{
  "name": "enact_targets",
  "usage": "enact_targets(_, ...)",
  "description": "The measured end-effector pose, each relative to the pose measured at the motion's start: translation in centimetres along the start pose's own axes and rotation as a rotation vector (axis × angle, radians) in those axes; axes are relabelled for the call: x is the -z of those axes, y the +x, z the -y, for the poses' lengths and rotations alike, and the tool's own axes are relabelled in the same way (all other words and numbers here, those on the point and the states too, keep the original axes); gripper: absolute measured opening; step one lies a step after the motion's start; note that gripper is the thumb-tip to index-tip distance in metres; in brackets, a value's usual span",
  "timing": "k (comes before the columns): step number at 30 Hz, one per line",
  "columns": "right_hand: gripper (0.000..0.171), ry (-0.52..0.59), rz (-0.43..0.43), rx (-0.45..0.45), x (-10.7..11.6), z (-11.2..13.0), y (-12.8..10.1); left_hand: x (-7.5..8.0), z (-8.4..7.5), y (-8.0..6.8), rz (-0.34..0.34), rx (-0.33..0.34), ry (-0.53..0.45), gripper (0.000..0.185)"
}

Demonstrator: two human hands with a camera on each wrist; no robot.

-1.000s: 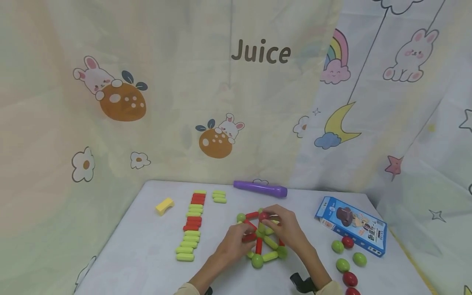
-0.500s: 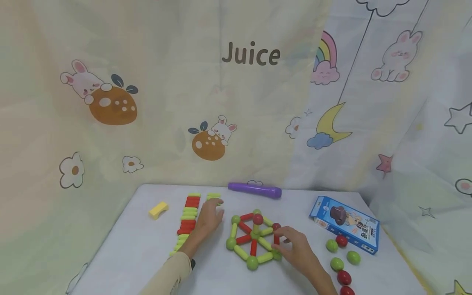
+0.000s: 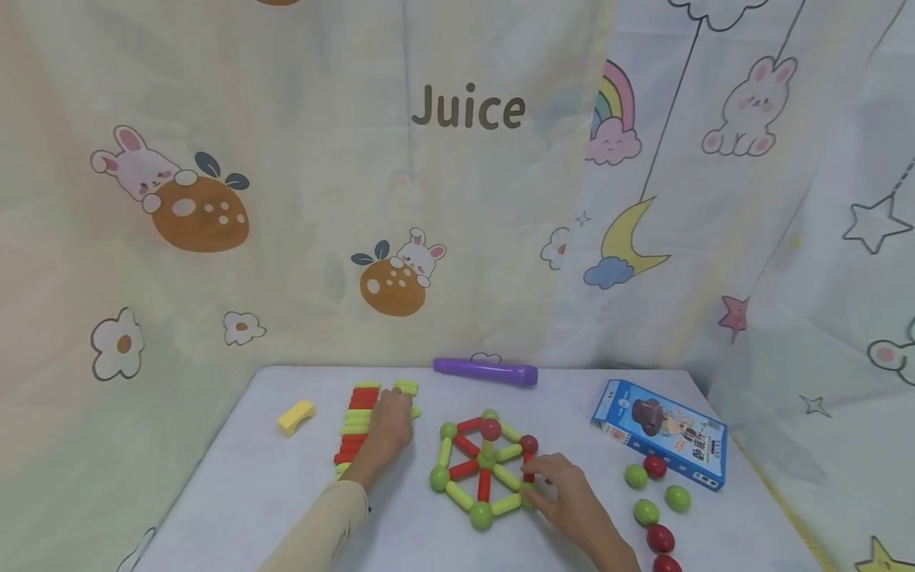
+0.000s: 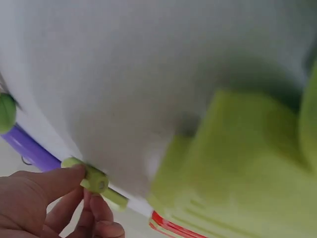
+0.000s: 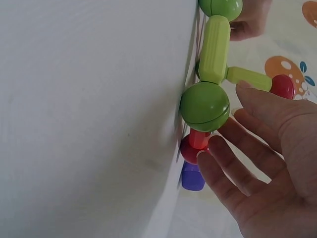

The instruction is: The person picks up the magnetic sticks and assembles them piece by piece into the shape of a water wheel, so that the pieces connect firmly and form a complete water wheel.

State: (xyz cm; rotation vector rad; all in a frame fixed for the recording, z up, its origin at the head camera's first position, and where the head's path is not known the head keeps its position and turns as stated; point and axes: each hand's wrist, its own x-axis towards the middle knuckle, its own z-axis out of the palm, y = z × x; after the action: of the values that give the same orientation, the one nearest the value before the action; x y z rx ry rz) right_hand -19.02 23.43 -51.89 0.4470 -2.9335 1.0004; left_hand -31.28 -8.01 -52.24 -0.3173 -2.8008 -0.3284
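Green stick pinched by left hand; right hand's straight fingers touch wheel.

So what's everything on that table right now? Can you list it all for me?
Wheel of sticks and balls: one, red and green, table centre.
Row of sticks: one, red and green, left of the wheel.
Loose balls: about six, red and green, right side.
Blue box: one, right rear.
Purple tube: one, back edge.
Yellow block: one, far left.
Curtain: cartoon print, behind.
Left hand: pinches a green stick beside the row.
Right hand: open, fingers touching the wheel's right rim.
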Motion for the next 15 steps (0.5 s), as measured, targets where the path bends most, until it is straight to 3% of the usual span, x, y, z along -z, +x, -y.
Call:
enact_targets(4, 0.031, 0.005, -0.003, -0.017, 0.1, 0.3, -0.1, 1.0, -1.6, -0.8, 0.122, 0.072, -0.019, 0.008)
enact_targets(7, 0.029, 0.011, -0.006, -0.027, 0.2, 0.4, -0.1, 2.2, -2.9, -1.3, 0.164, 0.089, -0.085, 0.007)
enact_targets(9, 0.029, 0.016, -0.007, -0.030, 0.2, 0.4, -0.1, 3.3, -3.9, -1.8, 0.171, 0.092, -0.174, 0.004)
enact_targets(15, 0.029, 0.027, -0.011, -0.036, 0.0, 0.3, -0.2, 6.6, -7.4, -4.1, 0.188, 0.087, -0.494, 0.019)
